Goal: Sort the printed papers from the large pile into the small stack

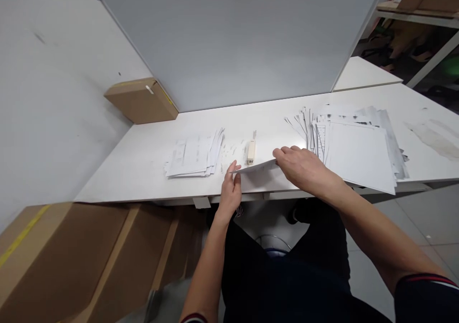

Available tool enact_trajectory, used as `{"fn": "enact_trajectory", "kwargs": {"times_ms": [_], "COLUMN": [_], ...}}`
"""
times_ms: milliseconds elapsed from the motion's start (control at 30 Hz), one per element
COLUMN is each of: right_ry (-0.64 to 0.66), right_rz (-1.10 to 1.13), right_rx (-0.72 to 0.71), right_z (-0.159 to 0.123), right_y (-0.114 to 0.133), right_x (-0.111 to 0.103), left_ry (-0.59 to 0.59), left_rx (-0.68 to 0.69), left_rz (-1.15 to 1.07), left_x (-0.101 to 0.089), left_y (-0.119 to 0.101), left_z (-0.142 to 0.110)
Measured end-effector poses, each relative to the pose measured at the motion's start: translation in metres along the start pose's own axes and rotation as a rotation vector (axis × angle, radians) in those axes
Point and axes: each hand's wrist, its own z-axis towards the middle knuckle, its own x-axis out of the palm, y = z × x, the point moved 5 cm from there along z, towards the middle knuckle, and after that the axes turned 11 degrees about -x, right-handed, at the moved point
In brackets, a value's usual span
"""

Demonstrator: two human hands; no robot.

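Between my hands, just above the white table's front part, a sheet of paper point(258, 167) is held tilted, seen nearly edge-on; I cannot tell if it is one sheet or a few. My left hand point(230, 191) has its left edge between thumb and fingers. The fingers of my right hand point(300, 166) are closed on its right end. Right behind the paper lies a small cream-coloured stapler point(251, 151). A stack of papers point(191, 154) rests to the left, and a larger, messier pile of papers point(358, 153) lies beyond my right hand.
The white table point(143, 165) runs along a grey upright panel point(244, 40). A cardboard box point(143, 103) stands at its back left corner. Large cardboard boxes point(64, 246) fill the floor at the left. Shelving point(430, 19) is at the far right.
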Motion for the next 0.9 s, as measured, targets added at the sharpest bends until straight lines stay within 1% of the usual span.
{"fn": "enact_trajectory", "kwargs": {"times_ms": [67, 133, 200, 233, 267, 300, 333, 400, 433, 467, 533, 567, 633, 700, 767, 900], "right_ry": [-0.036, -0.020, -0.007, -0.034, -0.096, -0.192, -0.310, -0.565, -0.673, -0.754, -0.834, -0.837, -0.802, -0.766, -0.756, -0.727], "right_rz": [0.033, 0.036, 0.053, 0.094, 0.164, 0.255, 0.360, 0.584, 0.694, 0.803, 1.026, 1.128, 1.275, 1.355, 1.391, 1.384], "right_rx": [-0.017, -0.047, -0.047, -0.026, 0.002, 0.033, 0.064, 0.125, 0.156, 0.191, 0.248, 0.266, 0.278, 0.273, 0.265, 0.264], "right_z": [0.001, 0.002, 0.001, 0.000, -0.001, -0.004, -0.007, -0.014, -0.016, -0.017, -0.014, -0.011, -0.004, -0.001, 0.000, 0.000], "right_y": [0.000, 0.001, 0.000, -0.003, -0.006, -0.010, -0.014, -0.022, -0.025, -0.027, -0.027, -0.026, -0.021, -0.016, -0.014, -0.014], "right_x": [0.001, 0.000, -0.005, -0.009, -0.015, -0.021, -0.025, -0.026, -0.021, -0.011, 0.016, 0.031, 0.058, 0.075, 0.082, 0.083], "left_ry": [-0.023, -0.024, -0.047, -0.081, -0.120, -0.159, -0.183, -0.175, -0.157, -0.139, -0.121, -0.123, -0.132, -0.145, -0.164, -0.233], "left_rx": [0.009, -0.003, -0.007, -0.004, 0.000, 0.004, 0.008, 0.026, 0.041, 0.060, 0.093, 0.102, 0.109, 0.115, 0.130, 0.158], "left_rz": [0.033, 0.061, 0.012, -0.051, -0.129, -0.211, -0.285, -0.367, -0.374, -0.365, -0.327, -0.308, -0.272, -0.236, -0.214, -0.219], "left_x": [-0.001, -0.002, -0.005, -0.008, -0.012, -0.016, -0.019, -0.021, -0.020, -0.018, -0.012, -0.009, -0.002, 0.003, 0.006, 0.004], "left_y": [-0.002, -0.004, -0.004, -0.004, -0.004, -0.004, -0.004, -0.007, -0.011, -0.015, -0.023, -0.027, -0.031, -0.034, -0.035, -0.034], "left_z": [0.002, 0.005, 0.008, 0.010, 0.011, 0.013, 0.014, 0.015, 0.015, 0.015, 0.014, 0.014, 0.014, 0.014, 0.014, 0.014]}}
